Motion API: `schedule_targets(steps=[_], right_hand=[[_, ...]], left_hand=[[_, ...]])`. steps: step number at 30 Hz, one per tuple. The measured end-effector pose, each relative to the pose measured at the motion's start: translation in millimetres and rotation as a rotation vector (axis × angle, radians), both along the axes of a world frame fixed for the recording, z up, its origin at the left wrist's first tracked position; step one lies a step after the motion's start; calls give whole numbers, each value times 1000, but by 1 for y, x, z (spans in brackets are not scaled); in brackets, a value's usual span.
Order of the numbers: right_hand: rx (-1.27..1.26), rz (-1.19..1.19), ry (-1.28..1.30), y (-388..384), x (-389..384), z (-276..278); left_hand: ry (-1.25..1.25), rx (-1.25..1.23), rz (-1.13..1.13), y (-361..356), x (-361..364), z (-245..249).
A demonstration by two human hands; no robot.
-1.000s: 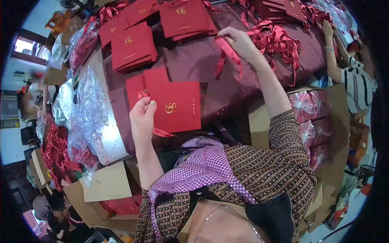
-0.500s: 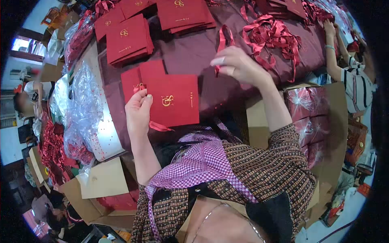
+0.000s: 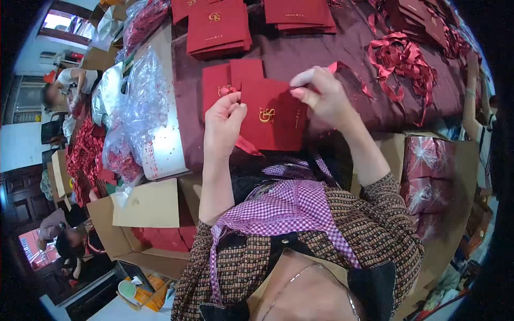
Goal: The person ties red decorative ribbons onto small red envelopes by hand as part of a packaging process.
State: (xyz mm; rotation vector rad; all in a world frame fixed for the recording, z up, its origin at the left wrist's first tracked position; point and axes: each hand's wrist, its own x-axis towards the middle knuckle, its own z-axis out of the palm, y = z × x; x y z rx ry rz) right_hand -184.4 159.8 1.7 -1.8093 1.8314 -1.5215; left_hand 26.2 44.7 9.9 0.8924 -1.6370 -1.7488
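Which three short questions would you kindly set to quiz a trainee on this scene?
1. Multiple choice: what colour is the logo on the flat red piece before the hands? A silver; B gold; C black.
2. Fill the gap: the tangled ribbon heap lies nearer the person's ____ hand.
3. True or false: that ribbon heap sits inside an open cardboard box.

Key: 1. B, gold. 2. Right; the right hand is closer. 3. False; it lies on the dark red cloth.
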Motion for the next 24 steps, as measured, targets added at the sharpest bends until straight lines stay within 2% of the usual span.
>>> schedule_targets(steps=[5,14,20,24], right_hand=[[-71,85,46,-21,31,-3],[-162,-10,292,-30,46,2],[-148,3,275,-33,47,3],[-124,-3,269,-33,48,5]], left_hand=[[-31,-46,59,4,-1,5],[0,-74,69,10,-4,11],[-64,-181,32,11,0,9],[-51,-154,49,13,-1,10]])
